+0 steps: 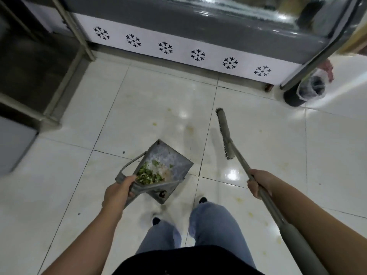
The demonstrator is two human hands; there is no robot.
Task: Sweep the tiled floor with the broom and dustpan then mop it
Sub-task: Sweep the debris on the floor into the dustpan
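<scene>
My left hand grips the handle of a grey metal dustpan, held off the white tiled floor in front of my legs. The pan holds green and white food scraps. My right hand grips the long grey handle of the broom, whose narrow brush head is raised a little above the tiles, to the right of the dustpan. Yellowish stains spot the tiles between and beside them.
A counter with a white base panel bearing black snowflake marks runs along the far side. A metal shelf frame stands at the left. At the far right a black bin with a plastic liner sits beside a steel leg.
</scene>
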